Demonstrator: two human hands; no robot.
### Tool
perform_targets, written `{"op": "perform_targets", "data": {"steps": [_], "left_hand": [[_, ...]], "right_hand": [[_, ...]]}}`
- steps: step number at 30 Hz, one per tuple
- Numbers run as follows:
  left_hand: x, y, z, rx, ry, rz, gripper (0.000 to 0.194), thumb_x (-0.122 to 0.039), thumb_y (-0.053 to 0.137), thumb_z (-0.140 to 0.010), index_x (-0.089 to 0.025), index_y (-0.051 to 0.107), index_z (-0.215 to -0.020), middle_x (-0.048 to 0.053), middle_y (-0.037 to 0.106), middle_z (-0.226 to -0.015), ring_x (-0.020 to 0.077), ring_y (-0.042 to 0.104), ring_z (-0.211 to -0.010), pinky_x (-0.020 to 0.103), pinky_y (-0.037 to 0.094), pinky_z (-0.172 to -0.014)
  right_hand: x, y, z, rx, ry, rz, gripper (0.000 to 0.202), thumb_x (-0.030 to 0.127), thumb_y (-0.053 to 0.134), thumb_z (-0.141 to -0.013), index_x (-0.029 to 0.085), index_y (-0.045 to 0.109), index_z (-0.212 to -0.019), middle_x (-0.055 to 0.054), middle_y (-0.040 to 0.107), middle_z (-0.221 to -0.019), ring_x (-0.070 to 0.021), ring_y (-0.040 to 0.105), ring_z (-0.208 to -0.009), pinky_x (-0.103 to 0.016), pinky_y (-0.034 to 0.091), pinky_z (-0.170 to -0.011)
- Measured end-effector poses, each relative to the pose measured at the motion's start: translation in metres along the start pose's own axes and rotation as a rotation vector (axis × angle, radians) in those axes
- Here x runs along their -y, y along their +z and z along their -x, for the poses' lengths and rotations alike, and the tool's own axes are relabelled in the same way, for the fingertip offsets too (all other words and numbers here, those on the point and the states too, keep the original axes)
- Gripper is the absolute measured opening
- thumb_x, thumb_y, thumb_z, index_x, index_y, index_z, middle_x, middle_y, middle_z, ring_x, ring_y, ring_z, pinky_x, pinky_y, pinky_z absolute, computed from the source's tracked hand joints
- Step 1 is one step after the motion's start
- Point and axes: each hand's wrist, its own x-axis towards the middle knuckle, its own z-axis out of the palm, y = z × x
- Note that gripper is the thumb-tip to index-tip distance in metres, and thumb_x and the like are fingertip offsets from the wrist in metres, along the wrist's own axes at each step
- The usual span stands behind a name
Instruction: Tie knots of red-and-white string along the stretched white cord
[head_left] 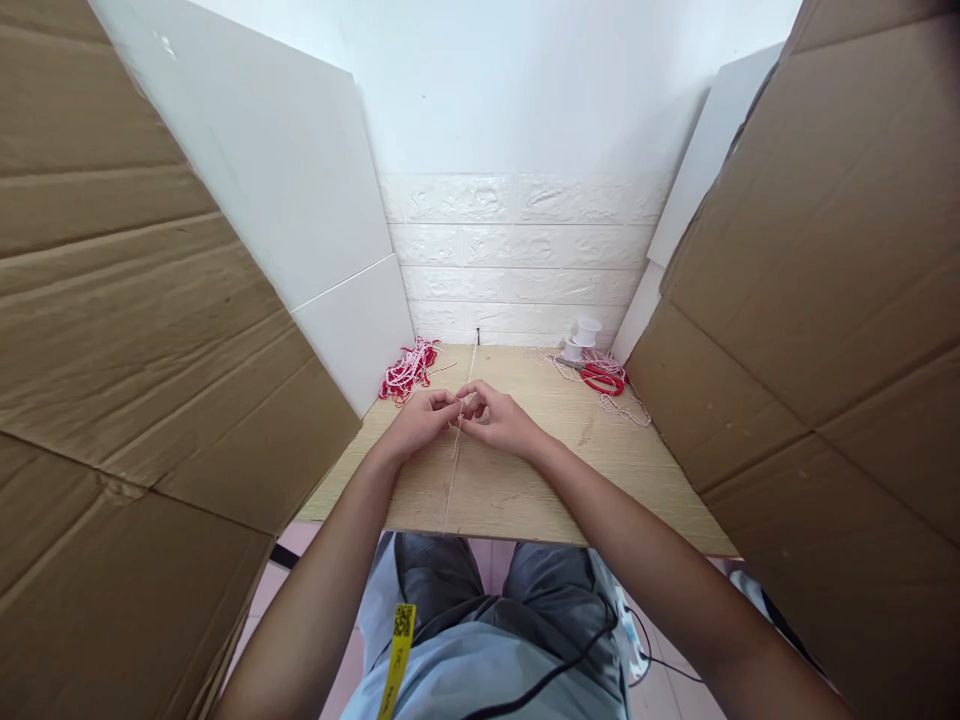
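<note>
A pale thin cord (pixel 451 487) runs from a small dark hook (pixel 478 332) at the back of the table toward its front edge. Over the middle of the table, my left hand (pixel 429 418) pinches the cord from the left side. Opposite it, my right hand (pixel 495 416) has its thumb and fingers closed on the same cord, with the fingertips of both hands nearly touching. A short loose strand hangs just below the fingers. Exactly how the strands cross between the fingertips is too small to make out.
Red and pink-white cords (pixel 409 370) lie heaped at the back left. At the back right are red-handled scissors (pixel 600 378), white spools (pixel 585 333) and more loose cord. Cardboard walls (pixel 825 330) flank the wooden table (pixel 540 500); a white brick-patterned wall (pixel 525 245) stands behind.
</note>
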Motion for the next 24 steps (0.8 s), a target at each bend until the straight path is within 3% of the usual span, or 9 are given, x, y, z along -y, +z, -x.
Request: {"op": "perform_targets", "data": {"steps": [7, 12, 18, 24], "left_hand": [[-0.005, 0.0, 0.002, -0.009, -0.005, -0.026, 0.035, -0.049, 0.061, -0.081, -0.016, 0.066, -0.072, 0.001, 0.063, -0.069, 0.0128, 0.051, -0.063, 0.026, 0.04, -0.063], [-0.008, 0.001, 0.003, 0.031, 0.032, -0.051, 0.036, -0.048, 0.056, -0.084, -0.016, 0.068, -0.07, 0.002, 0.066, -0.07, 0.0132, 0.053, -0.064, 0.027, 0.041, -0.065], [-0.008, -0.001, 0.003, -0.008, -0.031, -0.025, 0.025, -0.039, 0.061, -0.078, -0.016, 0.064, -0.069, -0.002, 0.057, -0.063, 0.0114, 0.047, -0.059, 0.025, 0.036, -0.059], [-0.018, -0.005, 0.007, 0.116, -0.021, -0.036, 0.018, -0.033, 0.062, -0.073, -0.017, 0.065, -0.069, -0.002, 0.055, -0.061, 0.0114, 0.045, -0.058, 0.025, 0.034, -0.056]], "right_hand": [[0.002, -0.001, -0.001, 0.025, 0.095, -0.099, 0.033, 0.018, 0.052, -0.084, 0.021, 0.054, -0.118, 0.003, 0.066, -0.075, -0.0131, 0.06, -0.068, -0.024, 0.043, -0.066], [0.002, -0.002, -0.002, 0.039, 0.099, -0.306, 0.028, 0.022, 0.046, -0.089, 0.019, 0.054, -0.115, 0.0, 0.069, -0.075, -0.0151, 0.063, -0.075, -0.026, 0.045, -0.073], [0.002, -0.001, -0.001, 0.046, 0.095, -0.224, 0.039, 0.016, 0.055, -0.076, 0.02, 0.054, -0.115, 0.006, 0.059, -0.066, -0.0122, 0.055, -0.062, -0.022, 0.04, -0.062], [-0.002, -0.007, -0.003, -0.007, 0.13, -0.161, 0.035, 0.015, 0.049, -0.075, 0.019, 0.056, -0.11, 0.008, 0.05, -0.06, -0.0119, 0.047, -0.056, -0.022, 0.036, -0.058]]}}
